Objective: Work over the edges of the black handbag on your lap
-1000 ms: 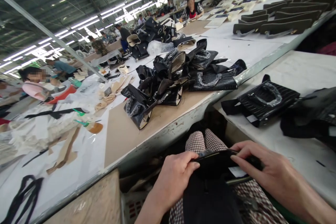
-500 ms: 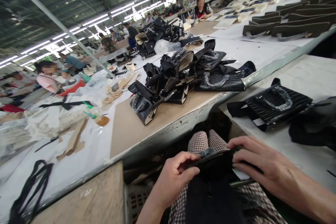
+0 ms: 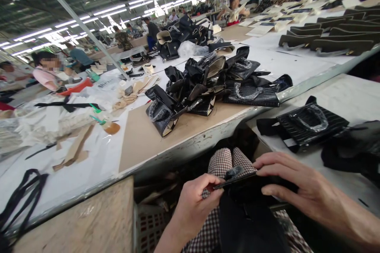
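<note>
A black handbag (image 3: 247, 221) lies in my lap on checked trousers, its dark opening facing up at me. My left hand (image 3: 200, 197) pinches the left end of the bag's rim between thumb and fingers. At the other end, my right hand (image 3: 292, 178) has its fingers over the rim and its thumb lower, around the dark edge. A plastic-wrapped handle (image 3: 234, 172) sticks up behind the rim. To the right, a black crocodile-patterned handbag (image 3: 311, 120) with a wrapped handle lies on a side table. How deep the right fingertips reach is hidden.
A heap of black handbags (image 3: 202, 83) covers part of the long worktable before me. Left of it are a glue bottle (image 3: 109, 126), tan strips (image 3: 74, 148) and black straps (image 3: 25, 197). Olive bag pieces (image 3: 341, 43) stand in rows at far right. Co-workers sit farther back.
My right thumb and fingers have spread wider on the bag, and the pale patch near them no longer shows. The left hand keeps its pinch. The view has shifted slightly.
</note>
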{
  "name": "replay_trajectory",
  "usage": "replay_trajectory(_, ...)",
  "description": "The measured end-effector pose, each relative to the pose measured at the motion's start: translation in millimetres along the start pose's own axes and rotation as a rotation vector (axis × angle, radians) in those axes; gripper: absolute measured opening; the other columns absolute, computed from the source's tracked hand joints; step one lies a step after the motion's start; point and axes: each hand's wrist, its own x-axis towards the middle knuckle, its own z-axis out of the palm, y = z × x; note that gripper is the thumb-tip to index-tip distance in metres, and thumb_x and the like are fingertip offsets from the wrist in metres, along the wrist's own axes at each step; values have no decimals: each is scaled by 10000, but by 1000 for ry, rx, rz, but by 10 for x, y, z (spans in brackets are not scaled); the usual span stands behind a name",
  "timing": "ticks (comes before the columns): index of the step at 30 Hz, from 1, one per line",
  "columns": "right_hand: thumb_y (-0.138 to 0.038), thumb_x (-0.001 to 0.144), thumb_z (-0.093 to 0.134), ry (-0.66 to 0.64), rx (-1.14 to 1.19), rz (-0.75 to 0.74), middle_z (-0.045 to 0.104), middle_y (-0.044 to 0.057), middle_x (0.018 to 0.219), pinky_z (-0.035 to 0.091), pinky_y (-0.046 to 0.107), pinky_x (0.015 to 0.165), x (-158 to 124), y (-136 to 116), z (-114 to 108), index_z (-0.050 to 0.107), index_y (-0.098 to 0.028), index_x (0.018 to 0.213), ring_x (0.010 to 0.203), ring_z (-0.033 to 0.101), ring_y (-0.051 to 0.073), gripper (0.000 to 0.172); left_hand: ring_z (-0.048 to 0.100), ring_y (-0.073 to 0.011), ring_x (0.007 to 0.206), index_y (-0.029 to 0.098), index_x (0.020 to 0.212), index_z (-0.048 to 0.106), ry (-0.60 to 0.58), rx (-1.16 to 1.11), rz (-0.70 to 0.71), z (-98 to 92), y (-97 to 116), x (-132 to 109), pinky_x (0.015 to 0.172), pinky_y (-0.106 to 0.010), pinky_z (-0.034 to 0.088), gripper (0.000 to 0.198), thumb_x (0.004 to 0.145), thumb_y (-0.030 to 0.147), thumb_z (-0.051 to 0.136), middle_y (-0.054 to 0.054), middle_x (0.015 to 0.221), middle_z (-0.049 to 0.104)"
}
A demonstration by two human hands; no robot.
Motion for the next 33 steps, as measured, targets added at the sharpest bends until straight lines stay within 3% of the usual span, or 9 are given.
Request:
replay_trajectory(4, -260, 968, 565, 43, -92, -98, 638, 46, 1158, 528, 413, 918, 124, -176, 202, 601, -269, 1114, 1099, 578, 234, 151, 667, -152, 809, 224, 989, 732, -2, 5, 9, 1, 19, 7, 748, -229, 483, 155, 889, 229, 612, -1, 921, 753)
replay_trajectory(8, -197, 957, 548, -1, -142, -37, 628, 61, 1149, 526, 448, 887, 216, -305, 318, 599, -243, 1042, 1060, 583, 254, 109, 657, -149, 785, 213, 993, 724, 14, 11, 17, -1, 7, 11, 729, -226, 477, 153, 904, 253, 606, -6, 896, 741)
replay_trajectory(12, -158, 939, 563, -27, -163, -7, 616, 50, 1160, 510, 438, 872, 240, -304, 340, 594, -245, 991, 1048, 580, 250, 106, 626, -136, 725, 215, 986, 709, 39, 21, 64, 8, -20, 16, 676, -215, 462, 147, 921, 289, 601, 2, 843, 714)
replay_trajectory(17, -171, 956, 563, -15, -156, 7, 618, 38, 1122, 472, 417, 855, 244, -314, 342, 596, -241, 968, 1015, 570, 232, 78, 674, -153, 839, 213, 1016, 727, 11, -9, 103, 1, -24, 41, 775, -218, 479, 172, 938, 291, 595, -18, 937, 749)
replay_trajectory(23, -161, 950, 578, -37, -122, 45, 605, 21, 1133, 450, 404, 866, 251, -358, 350, 613, -258, 926, 1046, 542, 232, 106, 659, -167, 814, 215, 1021, 730, -72, -62, 27, -77, 1, 91, 740, -243, 488, 172, 922, 306, 623, -15, 922, 742)
replay_trajectory(28, -150, 937, 594, -26, -101, 46, 605, 15, 1136, 450, 404, 876, 228, -363, 336, 618, -263, 904, 1061, 537, 233, 121, 595, -222, 1217, 245, 1114, 669, -86, -266, 53, -143, 99, 20, 1074, -331, 433, 219, 911, 198, 603, -35, 1284, 668)
replay_trajectory(33, -129, 939, 568, -9, -98, 30, 620, 21, 1131, 470, 400, 870, 203, -370, 326, 618, -251, 914, 1035, 562, 221, 134, 431, -274, 1387, 252, 908, 748, -99, -81, 173, -121, 276, -80, 1168, -450, 347, 214, 953, 278, 541, -45, 1396, 592)
